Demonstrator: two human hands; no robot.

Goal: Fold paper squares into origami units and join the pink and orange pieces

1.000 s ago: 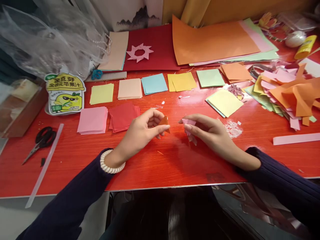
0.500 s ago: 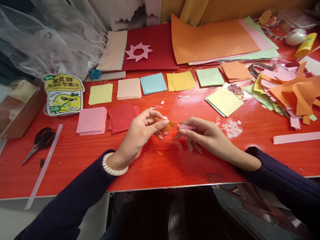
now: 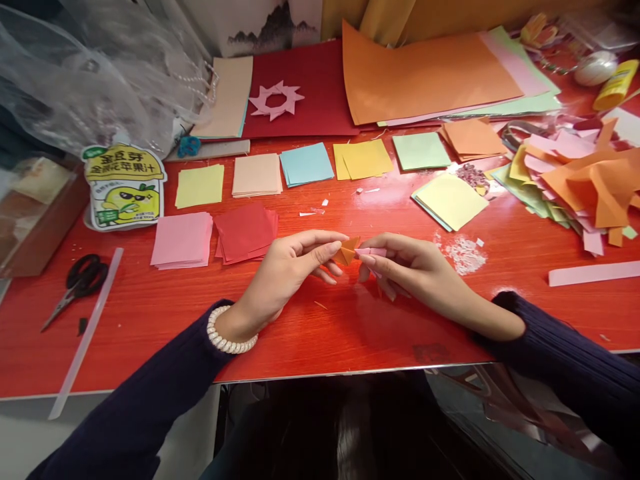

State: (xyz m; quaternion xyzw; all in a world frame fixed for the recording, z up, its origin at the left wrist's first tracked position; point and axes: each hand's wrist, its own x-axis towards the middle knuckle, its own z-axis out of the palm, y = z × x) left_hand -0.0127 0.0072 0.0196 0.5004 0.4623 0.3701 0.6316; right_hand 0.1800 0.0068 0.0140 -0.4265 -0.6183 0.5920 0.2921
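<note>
My left hand (image 3: 290, 270) pinches a small folded orange paper piece (image 3: 347, 251) between thumb and fingers, just above the red table (image 3: 320, 327). My right hand (image 3: 405, 263) pinches a small folded pink paper piece (image 3: 373, 252), and its tip meets the orange piece at the middle of the table. Both hands hover close together, fingertips nearly touching. A white bead bracelet (image 3: 225, 337) circles my left wrist.
Stacks of coloured paper squares (image 3: 306, 164) lie in rows behind the hands. A pink paper star ring (image 3: 277, 100) rests on a dark red sheet. Scissors (image 3: 80, 283) lie at the left, a juice pouch (image 3: 123, 188) beside them. Paper scraps (image 3: 580, 180) pile up at the right.
My hands have moved toward each other. The orange piece and the pink piece, apart a second ago, now touch tip to tip.
</note>
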